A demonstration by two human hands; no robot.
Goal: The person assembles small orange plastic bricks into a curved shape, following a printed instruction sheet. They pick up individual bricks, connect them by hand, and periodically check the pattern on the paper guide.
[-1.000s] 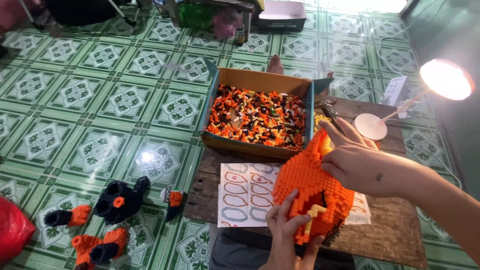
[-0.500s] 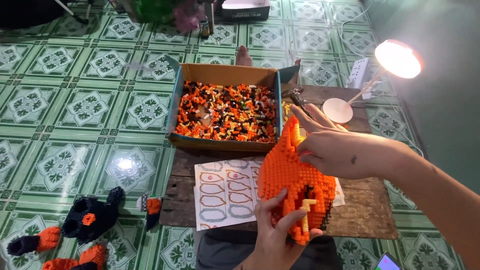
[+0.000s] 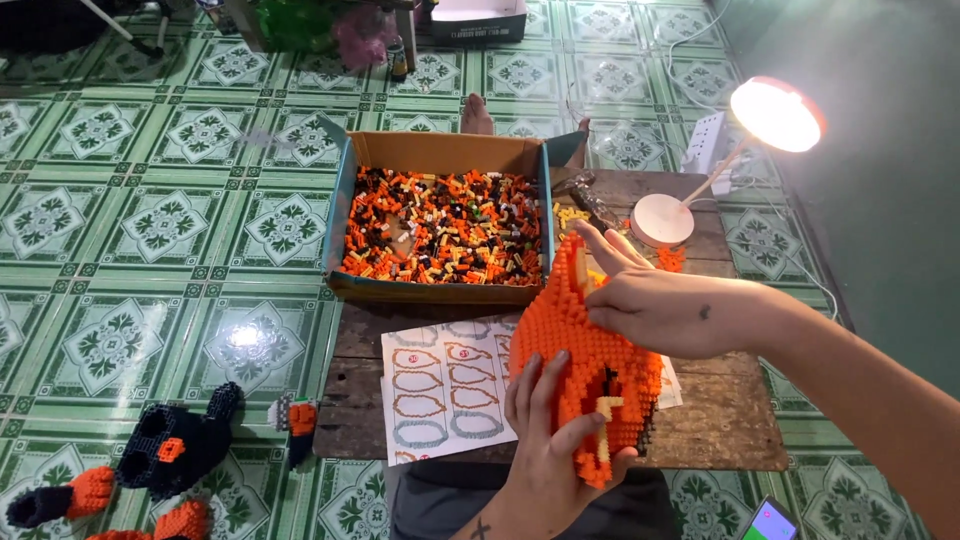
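An orange brick model [image 3: 580, 370] is gripped over a low wooden table [image 3: 720, 420] on a green patterned tile floor [image 3: 130, 230]

The model is clasped from below by the left hand [image 3: 550, 440], fingers curled on its front, and steadied at its upper side by the right hand [image 3: 650, 300], fingers spread flat. Printed instruction sheets [image 3: 440, 390] are laid beside it, a cardboard box of loose bricks [image 3: 440, 225] behind them. A lit desk lamp [image 3: 770, 115] is set at the table's far corner; black and orange built pieces [image 3: 160, 455] are left on the tiles
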